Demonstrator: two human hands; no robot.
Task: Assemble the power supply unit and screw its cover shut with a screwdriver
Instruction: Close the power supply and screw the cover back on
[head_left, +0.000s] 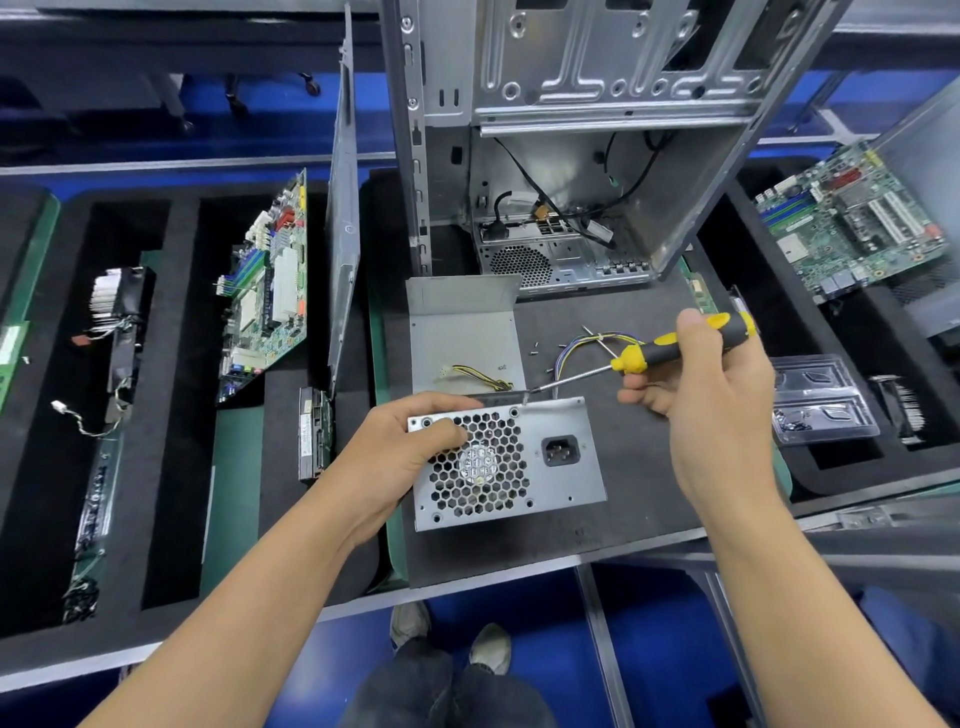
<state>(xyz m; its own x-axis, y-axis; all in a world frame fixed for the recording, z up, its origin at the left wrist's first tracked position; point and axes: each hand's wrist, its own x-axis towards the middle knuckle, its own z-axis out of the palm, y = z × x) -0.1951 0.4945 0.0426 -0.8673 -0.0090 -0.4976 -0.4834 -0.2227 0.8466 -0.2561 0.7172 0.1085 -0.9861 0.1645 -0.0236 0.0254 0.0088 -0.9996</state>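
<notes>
**PSU on the desk, screwdriver tip at the top edge**

Biggest thing here is the open computer case (571, 130), standing upright at the top centre of the frame with loose black cables hanging inside. It sits on the dark desk (639, 467), which fills the middle.

Over on the left a motherboard (270, 280) leans upright in a black foam tray, and a second motherboard (852, 228) lies tilted at the upper right.

Centre of the frame, a bit low: the power supply unit (506, 462), its honeycomb fan grille and power socket facing the camera. Just behind it lies the bent metal cover (465, 332), with a yellow and black wire lead on top of it.

The left hand (410, 447) grips the unit's upper left corner, thumb pressed on the grille face and fingers curled over the top edge. The right hand (711, 384) is wrapped around the yellow and black screwdriver (670, 348); its shaft slants down-left, tip touching the unit's top edge.

A few loose screws (535, 348) lie on the desk right of the cover.
</notes>
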